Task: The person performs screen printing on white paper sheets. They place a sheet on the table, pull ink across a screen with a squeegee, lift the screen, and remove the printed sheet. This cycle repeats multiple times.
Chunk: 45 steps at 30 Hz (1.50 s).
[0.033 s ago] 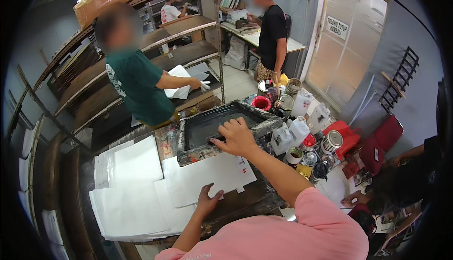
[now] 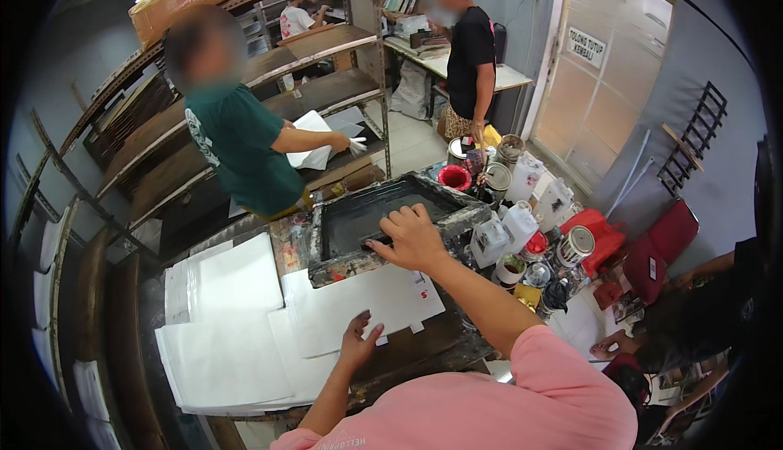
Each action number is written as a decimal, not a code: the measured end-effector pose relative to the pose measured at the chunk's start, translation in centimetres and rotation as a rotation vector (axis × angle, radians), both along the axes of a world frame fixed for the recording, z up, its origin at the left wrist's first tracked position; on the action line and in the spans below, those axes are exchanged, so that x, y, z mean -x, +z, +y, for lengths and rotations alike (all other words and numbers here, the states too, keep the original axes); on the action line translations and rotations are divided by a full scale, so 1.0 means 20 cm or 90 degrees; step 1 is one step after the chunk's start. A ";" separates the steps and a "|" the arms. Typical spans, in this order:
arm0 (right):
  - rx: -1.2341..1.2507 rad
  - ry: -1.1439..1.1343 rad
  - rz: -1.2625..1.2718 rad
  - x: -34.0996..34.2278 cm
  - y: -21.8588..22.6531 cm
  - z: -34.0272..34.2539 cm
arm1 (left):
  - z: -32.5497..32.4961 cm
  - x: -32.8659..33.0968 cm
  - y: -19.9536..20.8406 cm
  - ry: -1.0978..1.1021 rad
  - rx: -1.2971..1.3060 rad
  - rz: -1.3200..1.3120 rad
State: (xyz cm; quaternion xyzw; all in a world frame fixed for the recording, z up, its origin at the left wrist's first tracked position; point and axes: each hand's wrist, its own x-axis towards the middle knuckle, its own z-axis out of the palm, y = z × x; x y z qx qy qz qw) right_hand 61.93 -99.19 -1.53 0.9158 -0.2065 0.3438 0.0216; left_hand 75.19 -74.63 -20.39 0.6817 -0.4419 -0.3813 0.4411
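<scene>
A dark, ink-stained screen printing frame [image 2: 359, 264] lies over the table in front of me. My right hand [image 2: 412, 238] is closed over its near edge, fingers curled onto the dark mesh [image 2: 351, 228]. Something dark shows beneath that thumb, too covered to name. Partly under the frame is a white sheet [image 2: 342, 311] with small red and dark marks at its right end. My left hand [image 2: 359, 342] hovers by the sheet's near edge, thumb and fingers apart, with nothing held. Whether its fingertips touch the sheet is hard to tell.
White sheets [image 2: 220, 360] overlap on the table's left. Paint cans [image 2: 575, 243], white jugs [image 2: 519, 223] and a red-rimmed pot [image 2: 453, 177] crowd the right side. A co-worker in green [image 2: 245, 148] handles sheets by the shelves [image 2: 326, 91]; another stands behind the cans.
My left hand's fingers have shifted slightly away from me and spread a little. The co-worker's gloved hand has moved slightly. My right hand and the frame hold their place.
</scene>
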 end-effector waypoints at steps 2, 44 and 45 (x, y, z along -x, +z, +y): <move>-0.009 0.000 0.002 0.01 -0.04 0.02 | -0.06 0.01 0.17 0.051 0.093 0.309; -0.253 0.013 0.447 0.29 -0.76 0.39 | 0.00 0.14 -0.24 0.398 -0.079 0.899; -0.252 0.011 0.448 0.29 -0.76 0.39 | 0.00 0.14 -0.25 0.399 -0.077 0.906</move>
